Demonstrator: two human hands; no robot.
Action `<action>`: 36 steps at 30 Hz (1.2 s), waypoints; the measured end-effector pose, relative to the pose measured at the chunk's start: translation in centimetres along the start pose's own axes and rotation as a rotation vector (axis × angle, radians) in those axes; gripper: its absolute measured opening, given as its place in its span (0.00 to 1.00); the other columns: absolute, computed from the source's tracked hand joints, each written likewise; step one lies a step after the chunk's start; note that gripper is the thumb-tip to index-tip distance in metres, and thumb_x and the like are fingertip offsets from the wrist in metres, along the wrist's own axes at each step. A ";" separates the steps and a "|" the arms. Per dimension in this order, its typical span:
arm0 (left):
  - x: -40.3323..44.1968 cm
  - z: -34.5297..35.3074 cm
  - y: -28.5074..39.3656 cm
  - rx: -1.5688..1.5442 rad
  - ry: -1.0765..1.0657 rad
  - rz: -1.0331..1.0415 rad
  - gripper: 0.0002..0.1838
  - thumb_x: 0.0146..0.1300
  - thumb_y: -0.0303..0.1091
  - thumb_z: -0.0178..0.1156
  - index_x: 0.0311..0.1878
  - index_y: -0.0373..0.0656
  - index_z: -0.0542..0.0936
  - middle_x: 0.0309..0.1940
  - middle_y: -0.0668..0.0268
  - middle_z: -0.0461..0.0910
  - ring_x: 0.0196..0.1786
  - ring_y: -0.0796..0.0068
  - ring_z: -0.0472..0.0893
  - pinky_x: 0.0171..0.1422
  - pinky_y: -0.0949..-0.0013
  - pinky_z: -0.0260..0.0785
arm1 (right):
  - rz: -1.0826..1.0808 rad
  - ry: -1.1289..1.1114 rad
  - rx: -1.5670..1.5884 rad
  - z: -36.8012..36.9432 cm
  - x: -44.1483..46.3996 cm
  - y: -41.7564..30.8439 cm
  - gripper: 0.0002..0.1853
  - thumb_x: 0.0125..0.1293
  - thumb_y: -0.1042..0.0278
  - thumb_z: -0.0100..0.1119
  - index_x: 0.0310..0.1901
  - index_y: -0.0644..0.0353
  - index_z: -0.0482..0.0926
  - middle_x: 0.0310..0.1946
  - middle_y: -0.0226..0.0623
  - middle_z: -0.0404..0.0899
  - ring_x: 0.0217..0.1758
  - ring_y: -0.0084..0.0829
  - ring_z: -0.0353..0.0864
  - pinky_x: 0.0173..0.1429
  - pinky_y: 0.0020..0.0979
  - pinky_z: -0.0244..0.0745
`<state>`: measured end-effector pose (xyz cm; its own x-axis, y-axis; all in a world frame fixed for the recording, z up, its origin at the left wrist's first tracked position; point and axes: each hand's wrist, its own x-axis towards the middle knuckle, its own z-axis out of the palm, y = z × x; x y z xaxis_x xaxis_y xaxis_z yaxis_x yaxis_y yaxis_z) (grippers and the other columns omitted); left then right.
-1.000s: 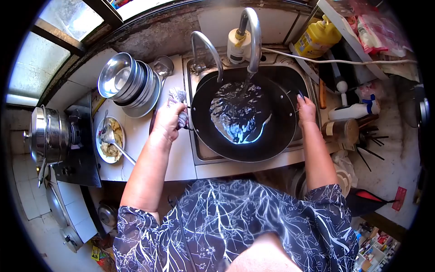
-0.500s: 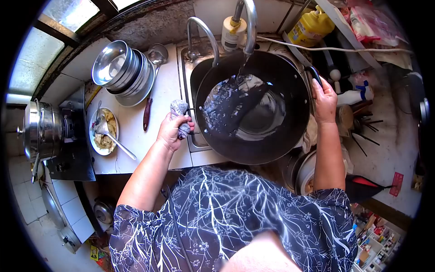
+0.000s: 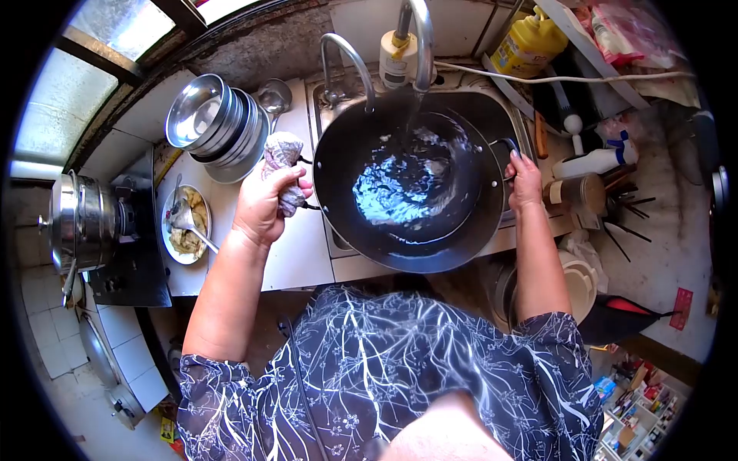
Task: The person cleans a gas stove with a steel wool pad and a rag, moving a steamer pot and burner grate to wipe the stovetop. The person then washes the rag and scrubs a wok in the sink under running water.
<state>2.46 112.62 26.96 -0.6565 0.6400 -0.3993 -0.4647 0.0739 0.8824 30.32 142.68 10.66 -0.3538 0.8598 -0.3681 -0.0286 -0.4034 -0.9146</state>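
Observation:
A big dark wok (image 3: pixel 480 219) with rippling water in it sits over the sink (image 3: pixel 513 115). From the larger curved faucet (image 3: pixel 423 58), a thin stream runs down into the wok. My left hand (image 3: pixel 261 201) is closed around a bunched greyish patterned cloth (image 3: pixel 284 147) at the wok's left loop handle (image 3: pixel 310 206). On the other side, my right hand (image 3: pixel 525 183) grips the right loop handle (image 3: pixel 507 144) with bare fingers. The wok's bottom is hidden under the moving, glinting water.
Left on the counter stand stacked metal bowls (image 3: pixel 198 115), a ladle (image 3: pixel 274 96) and a plate of food (image 3: pixel 187 246) with spoons. A steamer pot (image 3: pixel 73 223) is farther left. Right are a spray bottle (image 3: pixel 596 163), a jar (image 3: pixel 576 194) and a yellow jug (image 3: pixel 530 46).
Both hands have shifted the wok a little to the left, and its right side has dropped lower. The water has swirled, spreading from the left side across the middle.

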 end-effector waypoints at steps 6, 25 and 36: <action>3.1 -2.0 -5.2 0.034 -0.053 -0.302 0.09 0.58 0.25 0.55 0.41 0.32 0.71 0.26 0.58 0.77 0.25 0.68 0.79 0.33 0.69 0.76 | -0.523 0.076 -0.631 -0.4 4.0 -5.9 0.17 0.59 0.69 0.57 0.49 0.66 0.78 0.40 0.38 0.81 0.40 0.26 0.79 0.47 0.24 0.72; 3.2 1.3 -12.4 -0.227 -0.109 -0.926 0.18 0.58 0.27 0.53 0.49 0.28 0.64 0.33 0.44 0.79 0.25 0.64 0.81 0.25 0.70 0.76 | -0.131 -0.485 -2.206 8.4 12.0 -19.6 0.11 0.57 0.68 0.55 0.40 0.58 0.82 0.25 0.37 0.81 0.19 0.32 0.77 0.24 0.36 0.73; 3.9 0.3 -5.5 0.160 0.153 -0.294 0.08 0.54 0.24 0.56 0.38 0.33 0.72 0.25 0.60 0.77 0.22 0.71 0.78 0.25 0.70 0.73 | 0.018 0.046 -0.509 3.4 6.9 -8.3 0.15 0.60 0.67 0.58 0.50 0.50 0.80 0.16 0.22 0.64 0.14 0.17 0.60 0.17 0.22 0.58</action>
<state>2.64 114.95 20.63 -0.5955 0.4523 -0.6640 -0.5562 0.3642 0.7470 24.92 150.87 16.26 -0.3081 0.8718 -0.3808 0.4405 -0.2241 -0.8694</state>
